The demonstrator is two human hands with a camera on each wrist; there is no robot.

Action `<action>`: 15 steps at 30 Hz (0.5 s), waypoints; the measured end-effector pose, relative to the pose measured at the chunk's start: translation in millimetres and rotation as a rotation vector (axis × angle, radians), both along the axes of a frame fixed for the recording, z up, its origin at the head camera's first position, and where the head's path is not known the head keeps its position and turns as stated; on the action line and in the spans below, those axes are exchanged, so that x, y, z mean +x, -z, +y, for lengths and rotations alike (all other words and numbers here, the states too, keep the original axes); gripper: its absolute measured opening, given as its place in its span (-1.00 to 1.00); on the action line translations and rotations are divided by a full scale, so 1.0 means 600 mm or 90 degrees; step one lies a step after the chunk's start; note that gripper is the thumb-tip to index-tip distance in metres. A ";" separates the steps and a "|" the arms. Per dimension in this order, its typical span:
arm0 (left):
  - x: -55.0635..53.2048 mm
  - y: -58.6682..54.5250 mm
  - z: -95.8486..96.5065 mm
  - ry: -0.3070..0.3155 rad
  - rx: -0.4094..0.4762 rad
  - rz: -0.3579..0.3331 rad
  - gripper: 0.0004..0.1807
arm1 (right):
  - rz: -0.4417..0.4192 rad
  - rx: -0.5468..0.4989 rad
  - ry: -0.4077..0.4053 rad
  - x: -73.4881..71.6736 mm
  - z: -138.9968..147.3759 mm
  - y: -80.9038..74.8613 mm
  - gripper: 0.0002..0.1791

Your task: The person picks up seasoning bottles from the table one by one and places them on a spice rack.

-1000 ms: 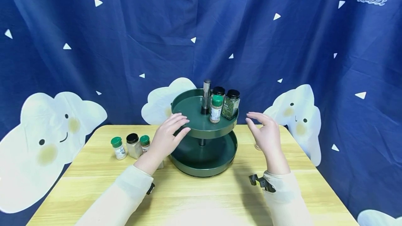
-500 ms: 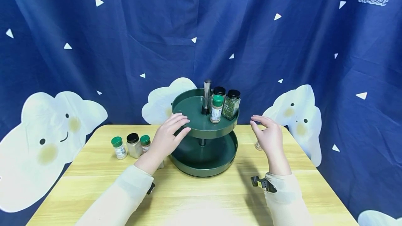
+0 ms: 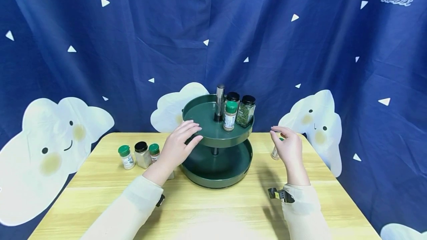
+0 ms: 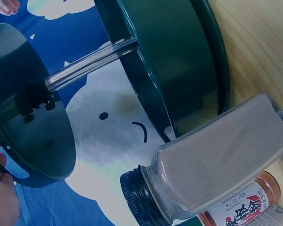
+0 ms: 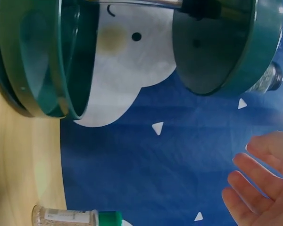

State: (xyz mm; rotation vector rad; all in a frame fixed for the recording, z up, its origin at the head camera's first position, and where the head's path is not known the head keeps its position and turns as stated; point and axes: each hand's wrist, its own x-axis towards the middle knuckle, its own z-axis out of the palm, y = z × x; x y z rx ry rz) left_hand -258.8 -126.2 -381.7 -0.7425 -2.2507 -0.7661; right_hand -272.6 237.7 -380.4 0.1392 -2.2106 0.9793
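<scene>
A dark green two-tier spice rack (image 3: 215, 180) stands on the table with a central post. My left hand (image 3: 176, 143) is at the left rim of its upper tray; in the left wrist view the fingers and thumb (image 4: 7, 188) grip the rim by its handle cutout. On that tray stand a green-capped bottle (image 3: 229, 117), a jar of green flakes (image 3: 246, 112) and a black-capped jar (image 3: 232, 97) partly hidden behind. My right hand (image 3: 289, 151) hovers right of the rack, fingers loosely bent and holding nothing. Beyond it stands a green-capped spice bottle (image 5: 68, 216), partly covered in the head view.
Left of the rack stand a green-capped bottle (image 3: 126, 158), a black-capped jar (image 3: 142, 156) and another green-capped bottle (image 3: 154, 151). A large powder jar (image 4: 221, 155) stands by my left forearm, mostly hidden in the head view. A blue curtain (image 3: 213, 29) hangs behind the table.
My right hand has moved right and slightly down, away from the rack, uncovering more of the green-capped bottle behind it. The left hand and the rack have stayed in place.
</scene>
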 end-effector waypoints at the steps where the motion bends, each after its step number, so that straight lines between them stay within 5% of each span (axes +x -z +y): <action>1: 0.000 0.000 0.000 0.000 0.000 0.001 -0.63 | -0.005 -0.001 0.002 -0.001 0.001 0.002 -0.84; 15: -0.001 0.001 0.000 -0.001 -0.002 0.004 -0.64 | -0.033 -0.005 0.026 -0.014 0.023 0.025 -0.82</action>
